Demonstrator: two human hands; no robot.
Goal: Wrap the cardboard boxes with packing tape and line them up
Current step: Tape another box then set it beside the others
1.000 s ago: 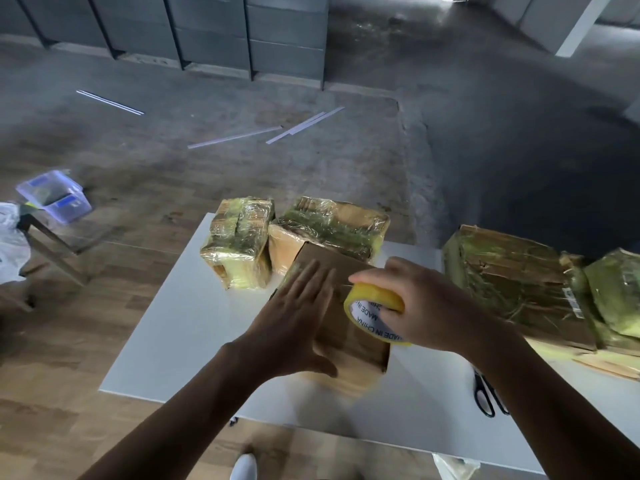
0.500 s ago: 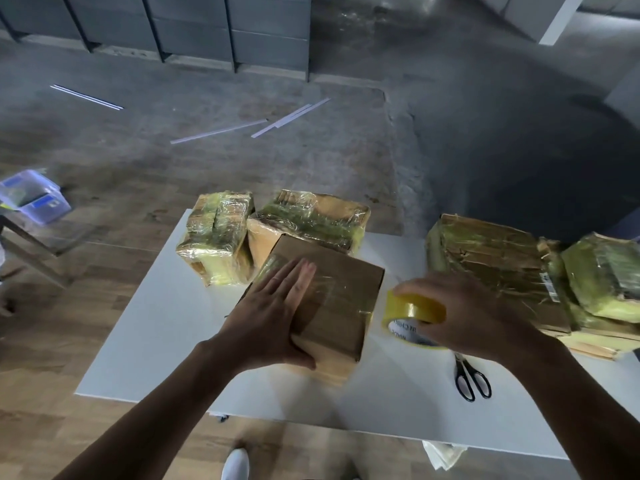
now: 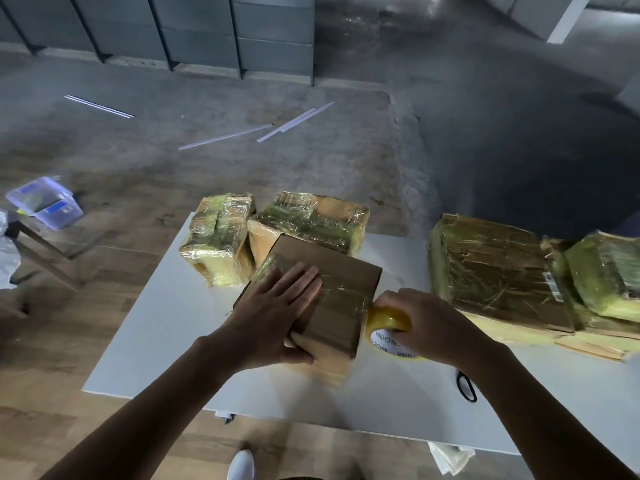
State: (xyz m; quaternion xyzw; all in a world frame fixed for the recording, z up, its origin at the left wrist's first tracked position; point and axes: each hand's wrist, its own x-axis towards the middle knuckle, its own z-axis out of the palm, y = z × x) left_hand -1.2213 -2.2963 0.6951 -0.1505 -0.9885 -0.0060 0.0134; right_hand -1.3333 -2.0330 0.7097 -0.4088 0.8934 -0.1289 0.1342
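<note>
While it is pressed down from above, the plain cardboard box [image 3: 332, 268] is found at the middle of the white counter [image 3: 156, 327], turned corner-on to the near edge. The left hand [image 3: 273, 317] is laid flat on the box top, released, fingers straight, thumb set against the near side. A band of clear tape is stretched across the top to the right edge, where the yellow tape roll [image 3: 386, 320] is held against the box. The roll is grasped by the right hand [image 3: 436, 323], fingers curled round it. Two tape-wrapped boxes, a narrow wrapped box [image 3: 216, 237] and a wider wrapped box [image 3: 311, 220], are set side by side just behind. A large wrapped box [image 3: 495, 268] and a small wrapped box [image 3: 602, 271] are placed at the counter's right end. Black scissors [image 3: 465, 388] are partly hidden by the right forearm. A clear plastic tub [image 3: 45, 202] is noted on the floor at left.
</note>
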